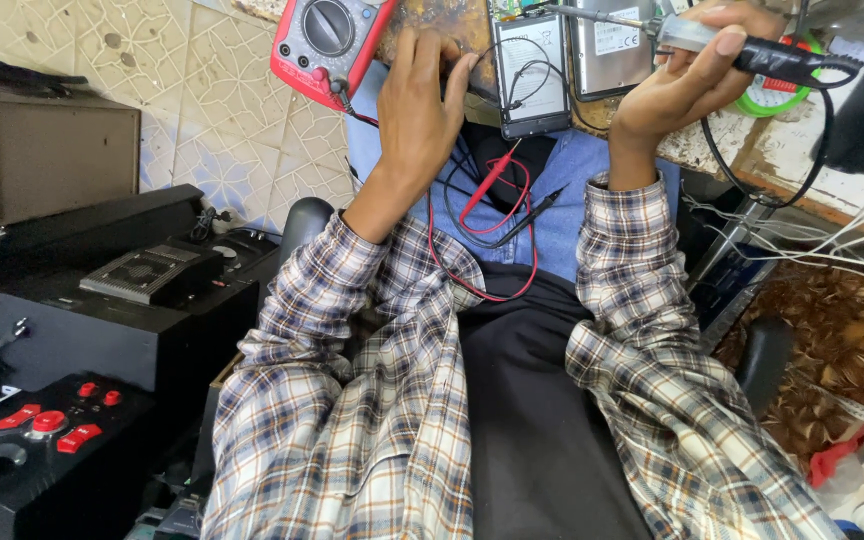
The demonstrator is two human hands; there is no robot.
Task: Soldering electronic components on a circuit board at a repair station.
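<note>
The left hand (422, 95) rested flat on the worn workbench edge (432, 25), just beside a red multimeter (327, 45). The right hand (687, 85) gripped a soldering iron (752, 50), its tip pointing left over a metal-backed device (607, 45). An opened phone (534, 75) lay between the hands. Red and black test leads (497, 215) trailed across the person's lap. Black speaker boxes (102, 310) stood to the left.
</note>
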